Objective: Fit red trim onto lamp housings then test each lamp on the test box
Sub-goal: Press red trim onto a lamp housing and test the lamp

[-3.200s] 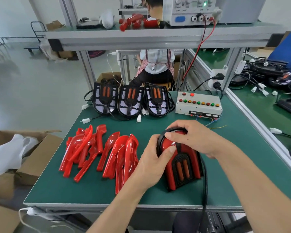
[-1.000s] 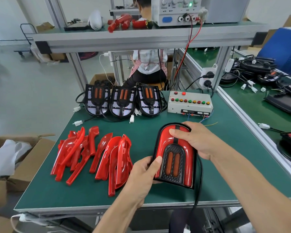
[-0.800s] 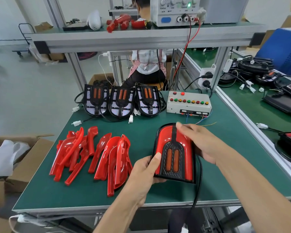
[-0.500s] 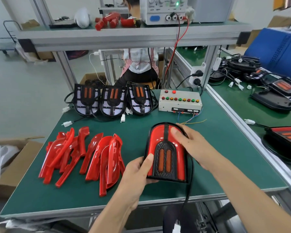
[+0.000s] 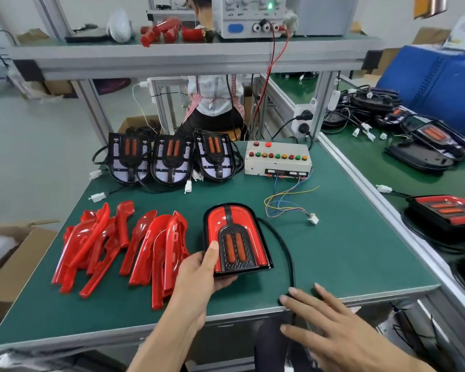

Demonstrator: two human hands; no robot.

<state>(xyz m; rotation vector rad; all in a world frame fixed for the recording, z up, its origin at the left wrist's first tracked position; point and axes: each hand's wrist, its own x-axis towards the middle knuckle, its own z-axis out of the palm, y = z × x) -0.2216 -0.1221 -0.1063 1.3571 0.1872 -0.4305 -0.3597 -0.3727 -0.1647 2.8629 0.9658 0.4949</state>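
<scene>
Green-matted workbench (image 5: 346, 253) with an aluminium-framed shelf above, in a factory room. Black arch-shaped lamp housing with red trim fitted and two orange lenses (image 5: 235, 237) sits near the front edge. Left hand (image 5: 202, 275) grips its lower-left corner, thumb on the face and fingers curled underneath. Thick black cable (image 5: 286, 253) runs from the housing's right side to the front edge. Right hand (image 5: 330, 323) is off the lamp, fingers straight and spread, hovering at the table's front edge just beside that cable; holds nothing. Pile of loose glossy red plastic trim pieces (image 5: 118, 251) lies left of the lamp. Three untrimmed black housings (image 5: 169, 162) stand in a row at the back. White test box with a row of coloured buttons (image 5: 278, 159) sits to their right, coloured wires ending in a white connector (image 5: 313, 219) trailing onto the mat, not touching the lamp.
</scene>
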